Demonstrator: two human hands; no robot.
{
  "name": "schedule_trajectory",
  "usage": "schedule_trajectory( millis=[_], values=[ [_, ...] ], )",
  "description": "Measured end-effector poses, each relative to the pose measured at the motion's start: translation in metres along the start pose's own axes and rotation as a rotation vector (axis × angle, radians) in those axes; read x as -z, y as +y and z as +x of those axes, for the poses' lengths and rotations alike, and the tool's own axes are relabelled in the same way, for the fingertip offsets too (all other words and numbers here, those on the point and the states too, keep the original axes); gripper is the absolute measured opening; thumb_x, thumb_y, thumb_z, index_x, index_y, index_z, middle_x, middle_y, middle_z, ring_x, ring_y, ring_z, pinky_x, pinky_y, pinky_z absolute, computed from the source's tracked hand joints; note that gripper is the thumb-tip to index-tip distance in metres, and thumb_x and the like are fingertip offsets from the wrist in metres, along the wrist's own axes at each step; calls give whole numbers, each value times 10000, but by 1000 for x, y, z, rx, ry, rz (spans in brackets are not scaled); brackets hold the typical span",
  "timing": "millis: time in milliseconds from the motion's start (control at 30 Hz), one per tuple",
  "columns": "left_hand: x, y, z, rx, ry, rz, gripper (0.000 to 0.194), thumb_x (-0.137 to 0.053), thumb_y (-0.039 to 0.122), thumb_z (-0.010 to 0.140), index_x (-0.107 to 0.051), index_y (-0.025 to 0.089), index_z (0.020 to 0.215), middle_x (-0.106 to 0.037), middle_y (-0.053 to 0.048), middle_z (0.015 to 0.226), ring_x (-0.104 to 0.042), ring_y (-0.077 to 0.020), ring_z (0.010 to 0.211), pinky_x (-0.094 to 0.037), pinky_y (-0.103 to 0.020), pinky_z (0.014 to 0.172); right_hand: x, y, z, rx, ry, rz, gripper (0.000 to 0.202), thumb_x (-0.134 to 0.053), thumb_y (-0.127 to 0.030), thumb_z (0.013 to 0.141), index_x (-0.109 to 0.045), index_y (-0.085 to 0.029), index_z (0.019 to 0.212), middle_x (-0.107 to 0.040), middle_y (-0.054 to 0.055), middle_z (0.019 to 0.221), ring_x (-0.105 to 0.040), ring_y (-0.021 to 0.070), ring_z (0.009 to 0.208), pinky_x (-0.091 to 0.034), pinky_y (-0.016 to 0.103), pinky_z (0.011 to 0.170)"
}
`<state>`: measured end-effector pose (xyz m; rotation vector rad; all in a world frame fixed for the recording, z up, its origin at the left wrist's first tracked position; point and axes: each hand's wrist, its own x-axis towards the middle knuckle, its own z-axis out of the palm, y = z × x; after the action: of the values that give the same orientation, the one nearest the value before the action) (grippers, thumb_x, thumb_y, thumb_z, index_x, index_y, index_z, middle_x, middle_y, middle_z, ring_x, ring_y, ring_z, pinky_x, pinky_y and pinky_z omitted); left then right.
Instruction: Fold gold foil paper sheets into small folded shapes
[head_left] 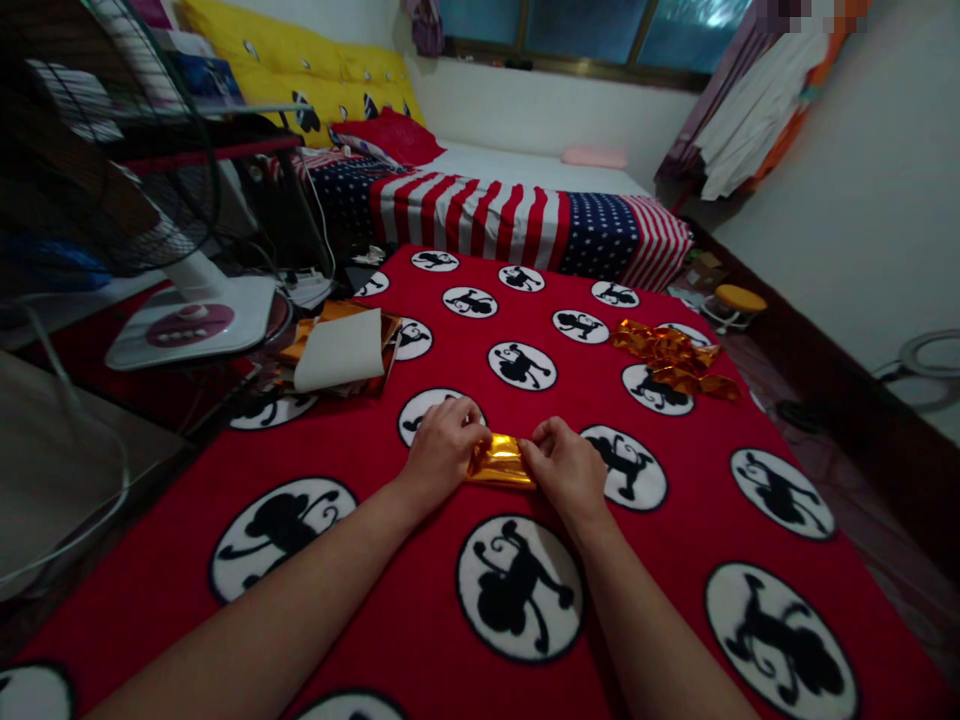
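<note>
The left fingers [472,435] and right fingers [535,456] pinch opposite ends of gold foil [502,461].

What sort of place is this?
Probably a bedroom in someone's home. Under the window there's what looks like a bed with a stars-and-stripes cover, a fan stands at the left, and clothes hang at the right.

Light dim; pale walls [870,200], bluish window [585,30] above bed [517,165]; yellow-topped stool [741,298] right; floor [874,545] perhaps tiled.
</note>
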<state>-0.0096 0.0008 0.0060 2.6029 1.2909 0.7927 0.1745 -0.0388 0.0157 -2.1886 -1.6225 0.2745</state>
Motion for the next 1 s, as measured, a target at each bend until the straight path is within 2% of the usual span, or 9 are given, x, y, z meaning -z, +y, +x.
schedule_trajectory(
  millis=[67,167,233,333,433,567,733,833,1000],
  values=[
    [-1,-3,1,-87,-53,-34,92,-629,144,805,-688,214,813,-614,-40,924,-528,-201,916,-373,-333,767,0,0,-1,19,17,9,155,-626,-396,787,-578,-249,797,-658,-49,659,-595,145,618,-224,241,530],
    [1,-5,3,-114,-94,-72,141,-594,122,819,-701,214,822,-628,-37,910,-528,-193,918,-380,-331,784,-1,1,-2,57,22,14,142,-610,-382,805,-574,-247,779,-647,-49,644,-591,141,612,-226,239,531],
    [5,-3,3,-94,-110,-81,145,-578,148,835,-707,214,849,-632,-41,923,-531,-194,932,-385,-338,813,-1,1,-3,72,23,19,141,-598,-379,817,-580,-246,772,-643,-44,639,-588,139,606,-228,239,531],
    [10,1,2,-35,-124,-83,113,-641,291,821,-711,214,865,-636,-44,937,-533,-205,941,-385,-356,834,-2,2,-4,80,32,27,136,-593,-373,821,-590,-244,779,-645,-36,643,-584,137,601,-235,242,532],
    [12,5,2,12,-133,-81,202,-699,409,772,-716,221,845,-642,-38,935,-534,-212,936,-378,-362,816,-3,2,-4,75,35,30,133,-589,-367,821,-593,-242,774,-642,-34,641,-581,137,597,-236,243,531],
    [10,11,0,48,-118,-53,299,-756,473,695,-710,221,849,-634,-35,949,-531,-219,944,-371,-368,821,-4,2,-4,65,35,30,131,-577,-356,821,-588,-240,762,-637,-37,636,-574,135,592,-231,243,529],
    [5,20,-3,100,-93,3,510,-790,597,571,-682,194,864,-621,-55,973,-519,-254,969,-374,-396,833,-4,1,-5,68,40,33,124,-572,-352,815,-592,-239,769,-637,-40,641,-563,130,581,-222,241,528],
    [6,12,-2,95,-128,-44,510,-801,575,572,-686,196,894,-615,-51,996,-519,-249,987,-389,-389,859,-3,0,-6,59,34,36,130,-568,-356,819,-593,-237,774,-642,-36,656,-565,128,583,-226,241,530],
    [15,-15,2,-40,-328,-224,484,-814,437,635,-700,281,1078,-606,-33,1058,-521,-226,1046,-405,-349,914,-2,1,-6,50,24,37,128,-564,-350,820,-595,-236,770,-645,-27,660,-575,138,602,-248,244,536]
  ],
)
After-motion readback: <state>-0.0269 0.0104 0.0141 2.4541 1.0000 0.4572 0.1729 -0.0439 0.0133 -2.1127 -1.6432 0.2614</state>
